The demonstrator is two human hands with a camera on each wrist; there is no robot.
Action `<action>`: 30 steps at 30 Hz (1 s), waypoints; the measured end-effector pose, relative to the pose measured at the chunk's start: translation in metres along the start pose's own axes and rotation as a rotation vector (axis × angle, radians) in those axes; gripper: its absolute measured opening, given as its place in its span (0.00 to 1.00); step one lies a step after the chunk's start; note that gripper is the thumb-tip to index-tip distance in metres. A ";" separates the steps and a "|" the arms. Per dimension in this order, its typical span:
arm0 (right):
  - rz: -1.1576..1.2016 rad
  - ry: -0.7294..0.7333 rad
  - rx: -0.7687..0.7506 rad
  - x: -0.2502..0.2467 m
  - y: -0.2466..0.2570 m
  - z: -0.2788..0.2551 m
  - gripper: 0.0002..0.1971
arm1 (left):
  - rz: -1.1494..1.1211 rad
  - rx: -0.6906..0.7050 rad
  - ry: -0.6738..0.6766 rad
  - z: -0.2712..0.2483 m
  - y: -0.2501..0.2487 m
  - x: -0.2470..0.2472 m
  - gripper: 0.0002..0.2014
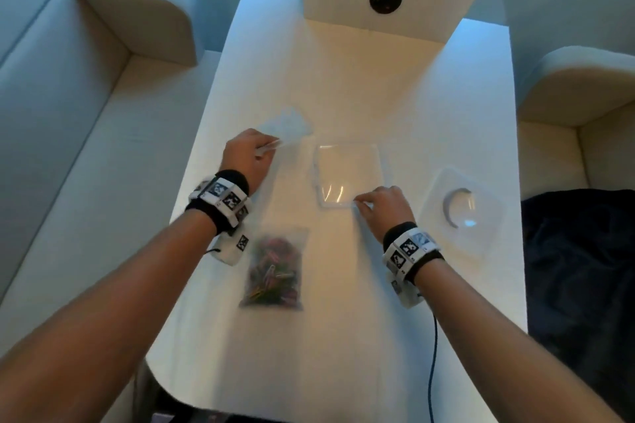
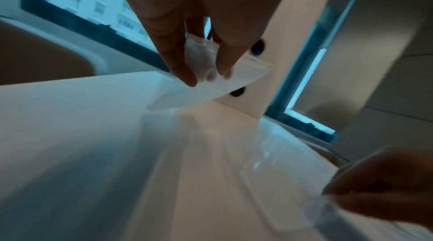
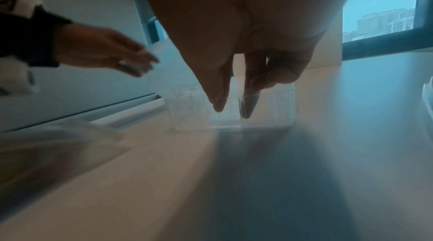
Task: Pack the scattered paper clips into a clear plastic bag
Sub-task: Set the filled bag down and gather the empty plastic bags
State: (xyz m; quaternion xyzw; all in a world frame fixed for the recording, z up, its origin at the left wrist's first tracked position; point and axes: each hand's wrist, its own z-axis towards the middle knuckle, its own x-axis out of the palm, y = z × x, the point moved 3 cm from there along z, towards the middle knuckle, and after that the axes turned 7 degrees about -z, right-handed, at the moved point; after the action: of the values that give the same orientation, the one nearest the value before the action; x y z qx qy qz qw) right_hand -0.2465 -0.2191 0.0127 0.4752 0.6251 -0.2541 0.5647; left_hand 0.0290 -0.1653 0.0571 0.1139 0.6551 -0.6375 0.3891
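Head view is showing the left hand [image 1: 244, 155] pinching a thin empty clear plastic bag [image 1: 287, 127] while the right hand [image 1: 385, 204] is pinching the near rim of the clear rectangular plastic box [image 1: 348, 175] between them, so the limp bag is likely slipping or folding closed.

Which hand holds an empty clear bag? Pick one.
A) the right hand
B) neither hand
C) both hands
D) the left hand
D: the left hand pinches the empty clear bag off the table, while the right hand grips the clear box.
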 end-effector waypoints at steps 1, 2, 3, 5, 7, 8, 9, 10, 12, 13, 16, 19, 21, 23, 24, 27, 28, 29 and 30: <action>0.010 0.025 -0.008 0.005 0.005 -0.016 0.13 | -0.042 0.059 0.000 -0.011 -0.015 0.002 0.10; 0.017 0.044 -0.011 0.009 0.009 -0.033 0.13 | -0.084 0.099 0.012 -0.023 -0.030 0.005 0.10; 0.021 0.059 -0.009 0.012 0.012 -0.049 0.13 | -0.115 0.136 0.031 -0.036 -0.044 0.008 0.11; 0.042 0.109 0.015 0.015 0.014 -0.079 0.13 | -0.139 0.206 0.079 -0.064 -0.065 0.020 0.11; 0.139 0.147 0.104 0.016 0.009 -0.106 0.14 | -0.130 0.234 0.152 -0.093 -0.075 0.036 0.12; 0.210 0.133 0.173 0.015 0.004 -0.118 0.14 | -0.126 0.234 0.189 -0.107 -0.078 0.044 0.12; 0.289 0.073 0.248 0.011 -0.003 -0.129 0.17 | -0.126 0.225 0.232 -0.122 -0.078 0.053 0.11; 0.366 -0.026 0.310 0.006 -0.010 -0.138 0.22 | -0.133 0.204 0.282 -0.135 -0.076 0.062 0.11; 0.393 -0.194 0.274 -0.004 -0.022 -0.153 0.34 | -0.135 0.149 0.379 -0.159 -0.074 0.076 0.11; 0.332 -0.226 0.157 -0.007 -0.023 -0.156 0.36 | -0.131 0.125 0.414 -0.168 -0.074 0.080 0.11; 0.124 -0.132 -0.252 -0.002 -0.014 -0.156 0.18 | -0.147 0.090 0.501 -0.182 -0.079 0.087 0.11; 0.179 0.099 -0.190 0.007 -0.019 -0.152 0.08 | -0.140 -0.012 0.586 -0.187 -0.081 0.090 0.13; 0.222 0.180 -0.069 0.009 -0.029 -0.148 0.07 | -0.125 -0.082 0.579 -0.186 -0.080 0.091 0.13; 0.225 0.206 -0.039 0.010 -0.036 -0.144 0.07 | -0.086 -0.113 0.574 -0.186 -0.082 0.096 0.13; 0.231 0.222 -0.038 0.012 -0.038 -0.142 0.06 | -0.044 -0.111 0.569 -0.185 -0.085 0.100 0.13; 0.309 0.274 -0.030 0.010 -0.045 -0.134 0.09 | 0.092 -0.092 0.513 -0.178 -0.088 0.113 0.11; 0.369 0.263 -0.013 0.006 -0.051 -0.131 0.13 | 0.140 -0.086 0.510 -0.175 -0.089 0.118 0.11; 0.429 0.203 0.040 0.000 -0.061 -0.125 0.15 | 0.196 -0.080 0.525 -0.171 -0.089 0.123 0.12; 0.486 0.089 0.124 -0.008 -0.076 -0.118 0.16 | 0.254 -0.068 0.547 -0.168 -0.089 0.128 0.13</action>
State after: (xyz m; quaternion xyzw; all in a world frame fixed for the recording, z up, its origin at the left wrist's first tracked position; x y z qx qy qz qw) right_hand -0.3689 -0.1528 0.0312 0.6561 0.5001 -0.1276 0.5507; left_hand -0.1758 -0.0688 0.0202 0.3495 0.7371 -0.5070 0.2783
